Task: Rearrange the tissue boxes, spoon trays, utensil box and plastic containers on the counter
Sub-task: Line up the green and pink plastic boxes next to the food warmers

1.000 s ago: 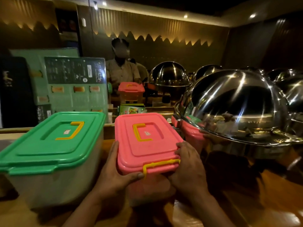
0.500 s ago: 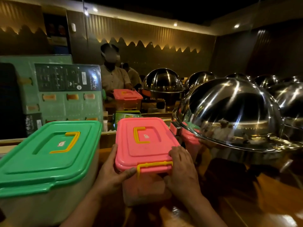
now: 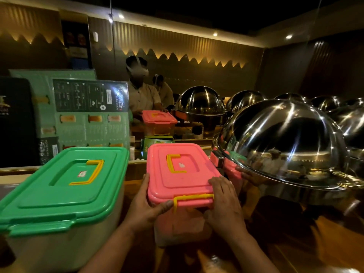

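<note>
1. The left hand [image 3: 145, 205] wraps the near left corner of the pink-lidded container [image 3: 181, 174], with its thumb across the front rim up to the yellow latch [image 3: 192, 198] and its fingers up the left side.
2. The right hand [image 3: 224, 203] clasps the near right corner, its fingers bent over the lid's edge.
3. The container sits between the two hands on the wooden desk [image 3: 307, 249].
4. Left of the left hand there is only a narrow lane before the wall of the green-lidded container [image 3: 65, 186]. That container's lid overhangs toward the wrist.
5. Right of the right hand, the rim of the big steel dome [image 3: 281, 142] comes just beside the pink lid's far right corner, so that side is tight.
6. Beyond the hands a raised ledge crosses the desk, with a green printed box [image 3: 155, 143] close behind it.
7. Below and to the right of the right hand is the widest stretch of bare desk.
8. There are three lidded containers: one green and two pink. The far pink container [image 3: 159, 120] is well beyond the hands.
9. Each lid has one yellow handle.
10. At least five steel domes are in view, all on the right hand's side.
11. One menu board [image 3: 88, 113] stands beyond the left hand.
</note>
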Action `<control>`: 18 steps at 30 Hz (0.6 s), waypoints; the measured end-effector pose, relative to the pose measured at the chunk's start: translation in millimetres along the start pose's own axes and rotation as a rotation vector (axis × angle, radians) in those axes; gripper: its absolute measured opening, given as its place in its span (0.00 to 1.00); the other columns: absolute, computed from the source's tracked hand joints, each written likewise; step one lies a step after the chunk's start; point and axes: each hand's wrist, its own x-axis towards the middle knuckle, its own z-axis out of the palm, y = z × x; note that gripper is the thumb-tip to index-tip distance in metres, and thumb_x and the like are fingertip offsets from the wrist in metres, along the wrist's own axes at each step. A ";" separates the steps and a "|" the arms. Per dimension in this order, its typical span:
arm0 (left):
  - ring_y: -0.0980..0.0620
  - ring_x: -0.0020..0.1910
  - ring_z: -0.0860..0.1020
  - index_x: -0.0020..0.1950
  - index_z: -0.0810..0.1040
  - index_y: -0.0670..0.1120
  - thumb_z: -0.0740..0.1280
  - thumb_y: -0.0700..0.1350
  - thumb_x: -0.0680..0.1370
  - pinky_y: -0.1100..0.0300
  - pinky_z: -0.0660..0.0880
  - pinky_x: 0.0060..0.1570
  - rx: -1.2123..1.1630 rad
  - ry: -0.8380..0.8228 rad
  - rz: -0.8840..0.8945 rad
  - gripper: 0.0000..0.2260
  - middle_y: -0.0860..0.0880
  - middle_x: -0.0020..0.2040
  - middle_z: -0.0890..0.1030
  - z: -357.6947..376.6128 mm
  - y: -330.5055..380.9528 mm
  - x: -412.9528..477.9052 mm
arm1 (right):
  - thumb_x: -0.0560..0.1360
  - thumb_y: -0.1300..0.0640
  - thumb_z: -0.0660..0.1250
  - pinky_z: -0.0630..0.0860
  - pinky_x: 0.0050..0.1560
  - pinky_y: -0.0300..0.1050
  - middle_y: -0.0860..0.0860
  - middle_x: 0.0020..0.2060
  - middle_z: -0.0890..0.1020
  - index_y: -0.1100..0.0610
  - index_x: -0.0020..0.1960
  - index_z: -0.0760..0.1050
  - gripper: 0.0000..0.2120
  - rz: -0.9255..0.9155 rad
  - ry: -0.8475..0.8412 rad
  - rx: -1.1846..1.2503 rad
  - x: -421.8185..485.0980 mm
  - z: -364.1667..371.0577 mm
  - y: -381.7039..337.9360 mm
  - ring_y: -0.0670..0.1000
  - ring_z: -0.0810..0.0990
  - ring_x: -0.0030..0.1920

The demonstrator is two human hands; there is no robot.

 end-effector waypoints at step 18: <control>0.49 0.72 0.74 0.80 0.60 0.56 0.84 0.50 0.65 0.39 0.71 0.71 0.088 0.012 -0.069 0.49 0.50 0.73 0.76 -0.2 16.0 1.7 | 0.57 0.51 0.79 0.66 0.71 0.61 0.53 0.67 0.70 0.53 0.69 0.67 0.43 -0.017 -0.028 -0.021 9.3 -3.7 -0.3 0.57 0.63 0.71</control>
